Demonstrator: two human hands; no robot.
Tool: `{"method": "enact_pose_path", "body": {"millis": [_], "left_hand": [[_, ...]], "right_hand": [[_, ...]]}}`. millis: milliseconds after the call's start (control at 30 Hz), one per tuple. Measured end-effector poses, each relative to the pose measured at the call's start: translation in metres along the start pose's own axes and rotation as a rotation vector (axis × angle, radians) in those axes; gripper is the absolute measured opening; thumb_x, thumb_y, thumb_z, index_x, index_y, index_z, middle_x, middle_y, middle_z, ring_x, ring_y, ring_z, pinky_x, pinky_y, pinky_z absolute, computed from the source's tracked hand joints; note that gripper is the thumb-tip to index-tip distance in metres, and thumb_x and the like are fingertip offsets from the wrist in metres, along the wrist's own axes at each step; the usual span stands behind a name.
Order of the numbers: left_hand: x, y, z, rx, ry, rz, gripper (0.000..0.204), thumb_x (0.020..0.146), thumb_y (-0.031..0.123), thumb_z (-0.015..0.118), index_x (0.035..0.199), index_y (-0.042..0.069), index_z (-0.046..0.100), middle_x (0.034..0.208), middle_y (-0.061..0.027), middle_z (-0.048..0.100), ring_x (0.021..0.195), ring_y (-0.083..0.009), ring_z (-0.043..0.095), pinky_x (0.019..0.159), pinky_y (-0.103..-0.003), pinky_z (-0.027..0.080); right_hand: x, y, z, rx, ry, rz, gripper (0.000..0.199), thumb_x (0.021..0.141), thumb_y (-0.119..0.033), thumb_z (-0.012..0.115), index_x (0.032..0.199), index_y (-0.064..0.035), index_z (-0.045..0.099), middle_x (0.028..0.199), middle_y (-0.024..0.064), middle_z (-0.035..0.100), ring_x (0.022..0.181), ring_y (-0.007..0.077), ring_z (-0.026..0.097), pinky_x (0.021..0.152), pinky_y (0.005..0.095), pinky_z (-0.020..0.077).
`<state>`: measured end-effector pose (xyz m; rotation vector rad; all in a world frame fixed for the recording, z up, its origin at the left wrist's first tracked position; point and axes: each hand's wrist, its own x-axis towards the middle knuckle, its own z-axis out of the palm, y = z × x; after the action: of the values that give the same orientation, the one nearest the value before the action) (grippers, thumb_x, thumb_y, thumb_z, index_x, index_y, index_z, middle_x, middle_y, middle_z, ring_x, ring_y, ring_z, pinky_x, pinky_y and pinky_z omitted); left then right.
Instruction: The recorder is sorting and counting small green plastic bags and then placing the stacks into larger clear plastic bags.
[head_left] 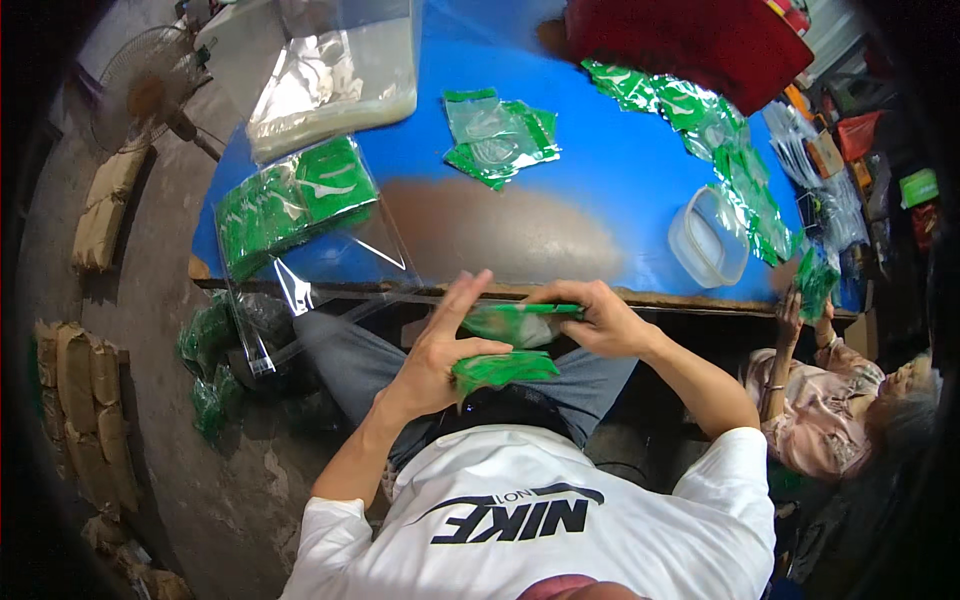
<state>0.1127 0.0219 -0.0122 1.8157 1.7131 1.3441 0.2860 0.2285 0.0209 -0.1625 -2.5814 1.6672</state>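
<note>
My left hand (437, 352) has its thumb against a small bunch of green and clear plastic packets (505, 370) above my lap; its upper fingers are slightly blurred. My right hand (605, 322) is closed, thumb and fingers pinching the edge of another green packet (515, 322) near the table's front edge. The far end of that packet reaches toward my left fingers. On the table, a large clear bag (375, 245) lies partly over the front edge with rows of green packets (295, 200) at its far part. A loose pile of similar packets (500, 138) lies at the middle back.
A translucent tub (410, 100) stands back left, a red container (690, 45) back right. A clear plastic box (708, 240) sits beside a long row of green packets (740, 165). At the right, another person (820, 405) holds a packet. A fan (150, 95) stands left.
</note>
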Motion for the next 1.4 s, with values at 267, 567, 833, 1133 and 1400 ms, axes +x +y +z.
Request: {"method": "enact_pose_path", "body": {"millis": [267, 567, 833, 1133, 1400], "left_hand": [[0.0, -0.006, -0.004, -0.23, -0.175, -0.225, 0.028, 0.078, -0.001, 0.073, 0.106, 0.0, 0.068, 0.1, -0.0163, 0.062, 0.087, -0.0329, 0.062, 0.077, -0.036, 0.05], [-0.014, -0.021, -0.007, -0.485, -0.139, -0.569, 0.054, 0.081, 0.002, 0.075, 0.131, -0.002, 0.056, 0.119, -0.0121, 0.064, 0.105, -0.0133, 0.059, 0.089, -0.03, 0.048], [-0.021, -0.032, 0.035, -0.961, 0.549, -0.736, 0.054, 0.081, -0.008, 0.073, 0.131, 0.004, 0.055, 0.122, -0.0068, 0.062, 0.116, -0.0198, 0.058, 0.103, -0.035, 0.045], [-0.035, -0.034, 0.035, -1.368, 0.785, -0.89, 0.047, 0.09, 0.002, 0.068, 0.135, 0.004, 0.052, 0.129, -0.0075, 0.059, 0.119, -0.0222, 0.057, 0.106, -0.039, 0.045], [-0.032, -0.035, 0.043, -1.434, 0.793, -0.893, 0.053, 0.095, 0.034, 0.068, 0.134, 0.003, 0.051, 0.127, -0.006, 0.059, 0.115, -0.0192, 0.058, 0.099, -0.037, 0.047]], "right_hand": [[0.028, -0.033, -0.013, -0.277, -0.182, 0.063, 0.067, 0.074, 0.007, 0.069, 0.137, -0.0078, 0.053, 0.119, 0.0141, 0.065, 0.111, 0.0319, 0.063, 0.093, 0.0415, 0.0526], [0.077, -0.015, -0.02, -0.39, -0.294, 0.013, 0.024, 0.087, -0.005, 0.066, 0.111, -0.0029, 0.064, 0.107, 0.0112, 0.069, 0.082, 0.0268, 0.069, 0.075, 0.0375, 0.0533], [0.208, 0.134, -0.083, -1.124, 0.531, -0.071, 0.065, 0.092, -0.052, 0.062, 0.138, -0.0059, 0.051, 0.135, 0.0245, 0.055, 0.129, 0.0421, 0.049, 0.108, 0.0542, 0.0367], [0.122, 0.096, -0.029, -1.127, 0.271, -0.433, 0.045, 0.085, -0.007, 0.055, 0.13, -0.0012, 0.055, 0.136, 0.0177, 0.058, 0.132, 0.0335, 0.05, 0.113, 0.0467, 0.0363], [0.057, 0.025, 0.01, -0.894, 0.307, -0.554, 0.033, 0.083, -0.009, 0.064, 0.114, 0.0024, 0.063, 0.119, 0.0187, 0.066, 0.113, 0.0319, 0.065, 0.101, 0.0447, 0.0494]]}}
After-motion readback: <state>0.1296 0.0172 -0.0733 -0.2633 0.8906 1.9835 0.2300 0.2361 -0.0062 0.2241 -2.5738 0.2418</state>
